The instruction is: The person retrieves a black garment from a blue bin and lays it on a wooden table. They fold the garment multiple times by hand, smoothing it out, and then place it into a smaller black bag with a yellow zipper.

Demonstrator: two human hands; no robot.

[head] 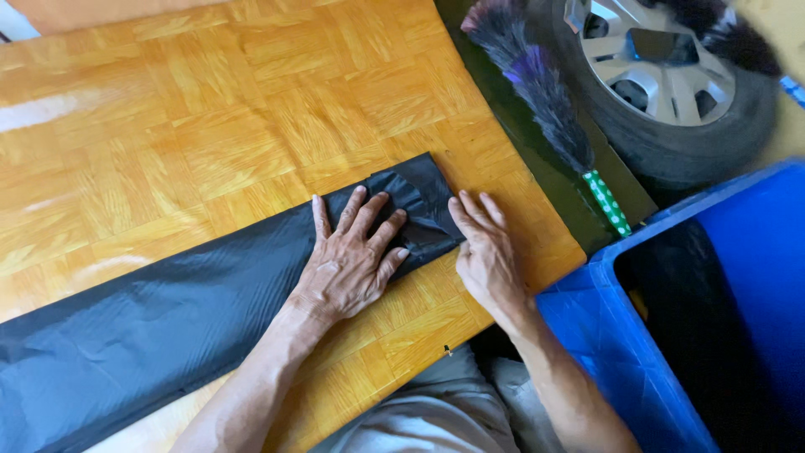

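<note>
left hand (352,264) flat, fingers spread wide on the black bag (168,319), right hand (486,252) open beside it on the wooden table (210,126)

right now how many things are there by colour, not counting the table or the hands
black: 2, the folded plastic bag under the left hand and right hand, and the tyre
blue: 1, the bin
purple and black: 1, the feather duster
total: 4
</note>
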